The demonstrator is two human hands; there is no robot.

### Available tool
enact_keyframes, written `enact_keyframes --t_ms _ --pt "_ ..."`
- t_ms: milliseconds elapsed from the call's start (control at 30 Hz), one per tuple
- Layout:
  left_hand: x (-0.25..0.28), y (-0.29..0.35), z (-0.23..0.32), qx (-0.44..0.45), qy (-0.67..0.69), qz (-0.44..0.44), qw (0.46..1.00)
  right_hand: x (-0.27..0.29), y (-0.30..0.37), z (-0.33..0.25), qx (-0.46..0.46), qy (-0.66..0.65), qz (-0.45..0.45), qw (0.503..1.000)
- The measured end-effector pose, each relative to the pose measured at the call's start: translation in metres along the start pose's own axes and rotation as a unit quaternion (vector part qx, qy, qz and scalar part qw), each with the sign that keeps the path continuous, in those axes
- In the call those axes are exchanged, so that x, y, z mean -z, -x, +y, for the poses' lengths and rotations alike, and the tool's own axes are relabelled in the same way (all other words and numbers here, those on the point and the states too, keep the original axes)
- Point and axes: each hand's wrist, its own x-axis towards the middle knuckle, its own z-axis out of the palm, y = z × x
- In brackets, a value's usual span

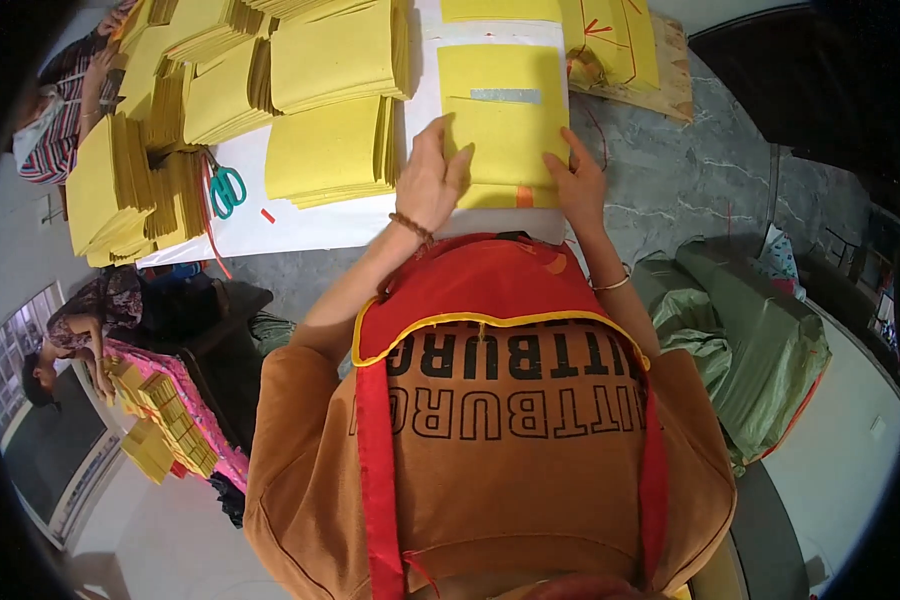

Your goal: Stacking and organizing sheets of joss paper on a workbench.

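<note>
In front of me on the white-covered table lies a pile of yellow paper sheets [510, 150], with a silvery strip [505, 96] near its upper part and an orange patch [524, 196] at its near edge. My left hand [435, 178] rests at the pile's left side, fingers apart and curving over the edge. At the right edge is my right hand [578, 185], its thumb and fingers spread against the paper. The undersides of the fingertips are partly hidden. Neither hand is closed around anything.
Thick stacks of yellow paper [332, 150] cover the table's left side. Teal-handled scissors [227, 190] lie beside them with red string. Tied yellow bundles [615, 45] sit on a wooden board at the far right. Green wrapped bales [750, 340] stand right; other people work at left.
</note>
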Motion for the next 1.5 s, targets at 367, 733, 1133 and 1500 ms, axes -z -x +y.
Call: enact_keyframes --t_ms 367,733,1133,1500 --pt "-0.046 -0.023 -0.016 -0.377 -0.397 -0.069 0.834 0.004 0.001 -0.018 -0.029 0.026 -0.006 0.999" --pt "-0.049 -0.022 -0.023 -0.345 -0.407 -0.102 0.839 0.009 0.027 -0.022 0.199 0.255 0.089 0.942" --pt "-0.026 -0.021 -0.025 -0.408 -0.359 -0.153 0.825 0.004 0.038 0.019 0.321 0.332 -0.114 0.879" --pt "-0.058 -0.013 -0.026 -0.477 -0.49 -0.013 0.729 0.027 0.019 -0.004 0.029 -0.168 -0.103 0.98"
